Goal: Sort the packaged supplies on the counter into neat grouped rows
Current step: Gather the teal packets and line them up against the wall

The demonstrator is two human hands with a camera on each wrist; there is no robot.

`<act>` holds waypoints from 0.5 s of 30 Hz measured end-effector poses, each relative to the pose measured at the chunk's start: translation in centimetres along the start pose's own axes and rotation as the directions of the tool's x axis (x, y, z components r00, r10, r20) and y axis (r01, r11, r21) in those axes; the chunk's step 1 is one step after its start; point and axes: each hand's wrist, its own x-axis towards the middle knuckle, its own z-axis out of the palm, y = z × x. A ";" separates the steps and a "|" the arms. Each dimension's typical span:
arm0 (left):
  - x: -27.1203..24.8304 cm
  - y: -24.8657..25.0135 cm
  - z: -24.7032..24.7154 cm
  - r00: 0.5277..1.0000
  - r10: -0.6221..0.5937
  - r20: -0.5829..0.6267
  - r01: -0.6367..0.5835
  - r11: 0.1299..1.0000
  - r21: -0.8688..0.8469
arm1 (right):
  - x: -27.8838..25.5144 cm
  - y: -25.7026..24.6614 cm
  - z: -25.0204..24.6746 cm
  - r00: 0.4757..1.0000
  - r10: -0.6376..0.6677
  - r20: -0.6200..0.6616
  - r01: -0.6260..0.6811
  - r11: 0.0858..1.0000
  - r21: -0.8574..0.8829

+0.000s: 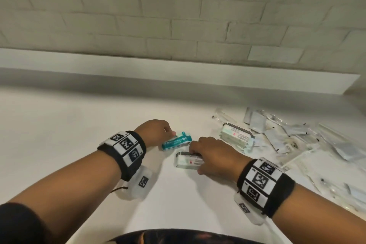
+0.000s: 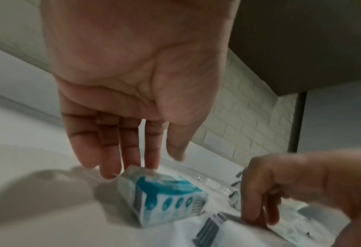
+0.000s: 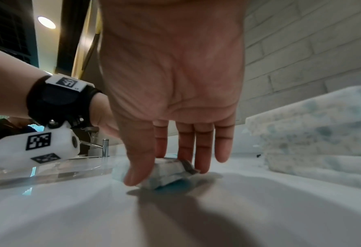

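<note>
Fingers [image 1: 193, 147] of right hand [image 1: 213, 156] grip white packet [image 1: 187, 160].

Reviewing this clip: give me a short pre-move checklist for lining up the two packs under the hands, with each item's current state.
1. Left hand fingertips touch the teal pack: ok.
2. Right hand grips the white pack, thumb and fingers on opposite sides: ok.
3. Both packs lie on the counter: ok.
4. The two packs are parallel: not ok.
5. Bare counter to their left for a row: ok.
6. Pile of packets sorted: not ok.
</note>
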 end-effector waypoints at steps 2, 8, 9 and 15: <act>-0.2 -0.2 0.2 0.999 0.003 0.038 -0.001 0.999 -0.034 | -0.1 0.4 -0.1 0.999 0.033 0.041 -0.035 0.998 0.043; -0.5 0.1 0.5 0.999 0.033 0.016 -0.032 0.998 -0.049 | 0.1 1.6 -3.0 0.950 0.200 0.241 -0.246 0.952 0.180; -0.6 0.1 0.4 1.000 0.014 -0.008 -0.015 0.999 -0.041 | 0.4 2.0 -3.2 0.947 0.250 0.202 -0.274 0.956 0.100; -1.2 0.3 -0.5 0.995 -0.085 -0.060 0.086 0.996 0.018 | 0.5 1.8 -2.4 0.945 0.323 0.045 -0.326 0.941 0.091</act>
